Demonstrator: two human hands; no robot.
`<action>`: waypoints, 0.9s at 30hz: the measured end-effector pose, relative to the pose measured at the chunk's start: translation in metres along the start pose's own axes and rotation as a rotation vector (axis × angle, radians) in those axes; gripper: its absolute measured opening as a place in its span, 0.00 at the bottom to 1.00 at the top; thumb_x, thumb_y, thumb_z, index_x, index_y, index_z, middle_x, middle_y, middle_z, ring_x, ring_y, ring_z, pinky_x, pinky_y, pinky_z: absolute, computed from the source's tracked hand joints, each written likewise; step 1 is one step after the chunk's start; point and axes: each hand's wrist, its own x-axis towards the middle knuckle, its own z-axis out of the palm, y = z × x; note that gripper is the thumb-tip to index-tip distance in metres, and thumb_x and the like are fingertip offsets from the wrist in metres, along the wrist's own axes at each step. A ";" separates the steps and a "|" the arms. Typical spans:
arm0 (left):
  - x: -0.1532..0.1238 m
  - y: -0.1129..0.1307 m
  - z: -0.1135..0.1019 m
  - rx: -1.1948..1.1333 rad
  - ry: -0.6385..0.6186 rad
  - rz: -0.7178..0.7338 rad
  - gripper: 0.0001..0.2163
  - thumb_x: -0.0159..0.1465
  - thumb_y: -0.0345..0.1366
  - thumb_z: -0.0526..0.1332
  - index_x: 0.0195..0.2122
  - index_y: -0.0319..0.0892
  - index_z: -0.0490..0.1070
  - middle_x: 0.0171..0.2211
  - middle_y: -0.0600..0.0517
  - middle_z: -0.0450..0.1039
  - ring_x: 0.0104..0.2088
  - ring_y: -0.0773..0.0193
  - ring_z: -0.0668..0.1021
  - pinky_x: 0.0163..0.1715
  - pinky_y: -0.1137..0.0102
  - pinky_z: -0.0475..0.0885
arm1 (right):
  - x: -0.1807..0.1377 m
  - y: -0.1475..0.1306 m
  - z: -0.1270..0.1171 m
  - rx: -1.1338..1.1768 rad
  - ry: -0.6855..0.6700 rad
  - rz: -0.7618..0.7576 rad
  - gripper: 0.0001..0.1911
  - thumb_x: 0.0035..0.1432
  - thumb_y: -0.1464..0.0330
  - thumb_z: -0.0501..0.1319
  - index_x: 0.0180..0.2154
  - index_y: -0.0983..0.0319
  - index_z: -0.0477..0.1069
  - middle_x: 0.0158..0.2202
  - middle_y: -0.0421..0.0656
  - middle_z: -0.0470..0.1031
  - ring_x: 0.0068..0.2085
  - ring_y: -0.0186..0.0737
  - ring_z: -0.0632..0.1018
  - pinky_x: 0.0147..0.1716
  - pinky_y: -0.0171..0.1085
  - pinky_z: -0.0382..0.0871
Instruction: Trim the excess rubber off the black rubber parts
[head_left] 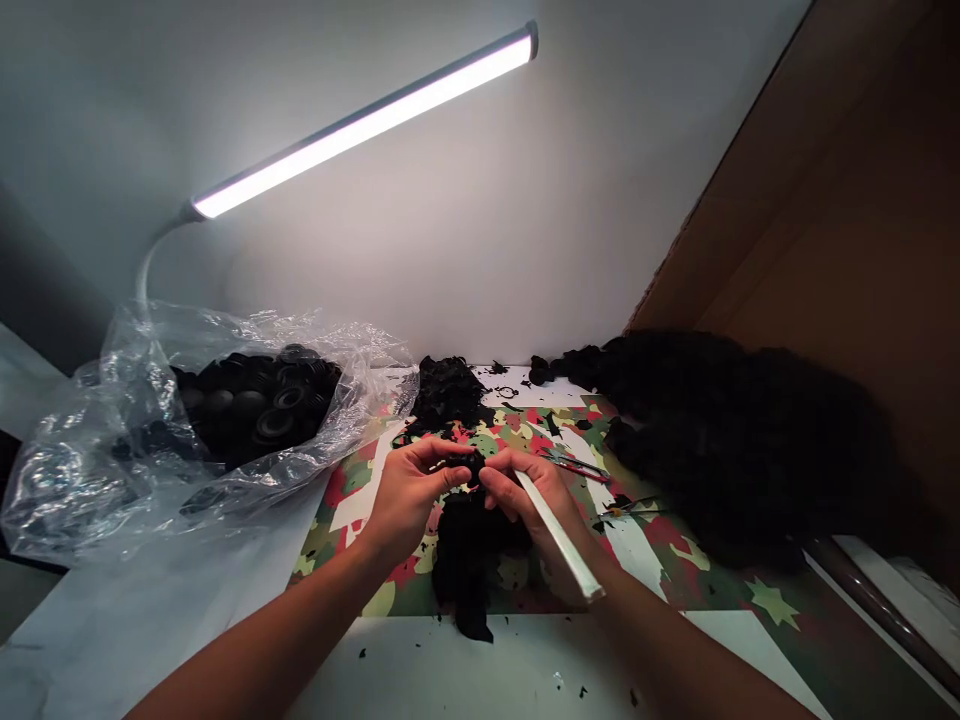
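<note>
My left hand [409,492] pinches a small black rubber part [466,464] between thumb and fingers at the middle of the table. My right hand [529,492] meets it from the right, fingers closed around a long white tool [559,540] whose handle runs back over my wrist. The tool's tip touches the black part. Beneath both hands lies a heap of black trimmings [469,560] on a camouflage-patterned mat [675,560].
A clear plastic bag [97,470] of black round parts [262,405] sits at the left. A big mound of black parts [742,440] fills the right, a smaller pile [446,390] at the back. A lamp bar [367,120] hangs overhead. A brown board [847,200] stands at right.
</note>
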 end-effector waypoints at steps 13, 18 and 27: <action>-0.001 0.010 -0.003 0.263 -0.029 0.016 0.08 0.50 0.29 0.72 0.32 0.40 0.82 0.30 0.50 0.79 0.33 0.61 0.79 0.35 0.69 0.73 | -0.005 -0.007 -0.013 -0.507 0.128 -0.609 0.07 0.66 0.66 0.60 0.44 0.56 0.75 0.41 0.43 0.80 0.43 0.43 0.79 0.43 0.40 0.72; -0.001 0.011 -0.003 0.316 -0.045 0.015 0.06 0.52 0.29 0.69 0.31 0.40 0.82 0.30 0.49 0.80 0.33 0.60 0.79 0.36 0.68 0.72 | -0.003 0.002 -0.012 -0.547 0.007 -0.777 0.04 0.63 0.73 0.63 0.36 0.58 0.72 0.47 0.45 0.81 0.46 0.41 0.81 0.44 0.39 0.75; -0.002 0.012 -0.003 0.438 -0.068 0.056 0.05 0.52 0.28 0.65 0.29 0.41 0.81 0.29 0.51 0.80 0.32 0.61 0.78 0.35 0.69 0.70 | 0.004 0.000 -0.010 -0.773 0.005 -0.992 0.07 0.65 0.76 0.60 0.42 0.60 0.71 0.44 0.45 0.82 0.43 0.41 0.82 0.43 0.42 0.72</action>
